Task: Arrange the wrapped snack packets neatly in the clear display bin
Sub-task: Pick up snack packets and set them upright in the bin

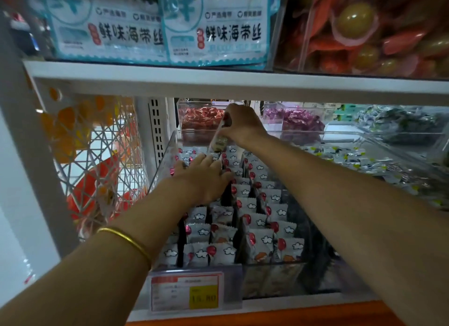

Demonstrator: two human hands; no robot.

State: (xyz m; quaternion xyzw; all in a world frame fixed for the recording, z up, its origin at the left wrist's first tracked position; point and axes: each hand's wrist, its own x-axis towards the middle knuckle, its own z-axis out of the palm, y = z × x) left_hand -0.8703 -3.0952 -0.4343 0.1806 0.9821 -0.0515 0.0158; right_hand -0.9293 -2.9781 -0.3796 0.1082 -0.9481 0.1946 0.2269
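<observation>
1. A small white film-wrapped snack packet, printed with red balloons and clouds, hangs from the right hand. The fingers are clamped on its upper end, above the back of the clear plastic display bin
2. The left hand lies flat with straight fingers and grips nothing. It presses on the tops of the standing packets, just below the hanging one
3. The packet looks light, with a thin, crinkly and rather slick wrapper. Its filling is probably soft enough to crush, so the flat crimped seal at either end seems the safest place to pinch, rather than the middle
4. The held packet's long axis is close to vertical, leaning a little. Its lower end points down at the gap beside the left fingertips
5. The packets already in the bin stand on edge with their printed faces towards the front. They form rows running front to back, so the held one probably needs to drop in upright, facing the same way
</observation>
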